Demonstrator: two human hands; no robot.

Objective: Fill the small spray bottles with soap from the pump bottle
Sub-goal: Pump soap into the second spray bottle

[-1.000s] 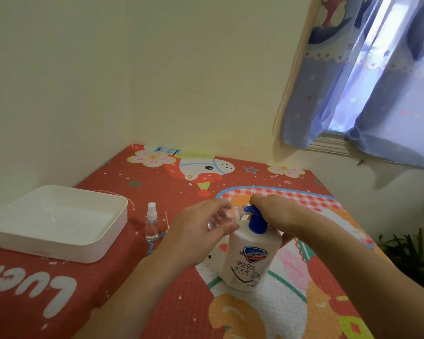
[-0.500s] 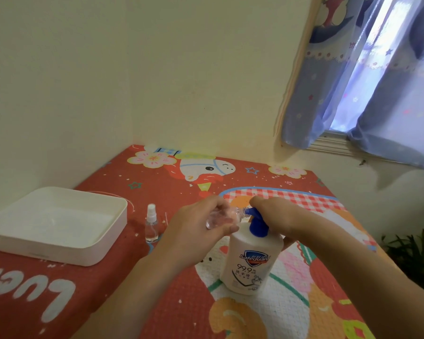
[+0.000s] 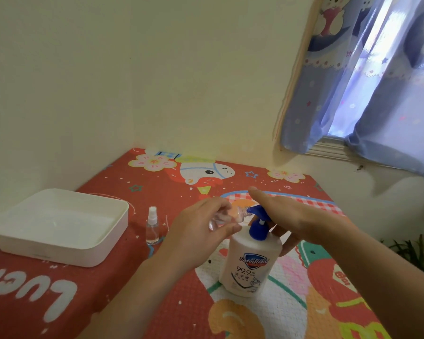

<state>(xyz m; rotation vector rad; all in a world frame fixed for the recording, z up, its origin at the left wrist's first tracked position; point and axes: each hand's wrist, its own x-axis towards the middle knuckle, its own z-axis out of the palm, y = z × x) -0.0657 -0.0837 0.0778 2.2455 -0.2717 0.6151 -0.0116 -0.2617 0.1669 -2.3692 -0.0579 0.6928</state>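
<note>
- Pump bottle (image 3: 249,263) is seen upright on the mat (image 3: 186,302), nearest to the camera, roughly centre frame; blue pump head (image 3: 257,222) is up.
- Left hand (image 3: 201,231) is held at 9 o'clock of the pump head; a small clear spray bottle (image 3: 224,216) is pinched in its curled fingers, tipped sideways, open neck set against the spout.
- Right hand (image 3: 287,216) is held flat over the pump head, fingers straight and together; contact with the pump cannot be told.
- Soap level in the held bottle cannot be read, so this fill is judged in progress, not finished.
- A second spray bottle (image 3: 152,227) is stood capped at 9 o'clock of the left hand; only a little at the bottom, if anything; whether it is filled cannot be told.
- White tray (image 3: 103,243) is set further out at 9 o'clock, holding nothing visible.
</note>
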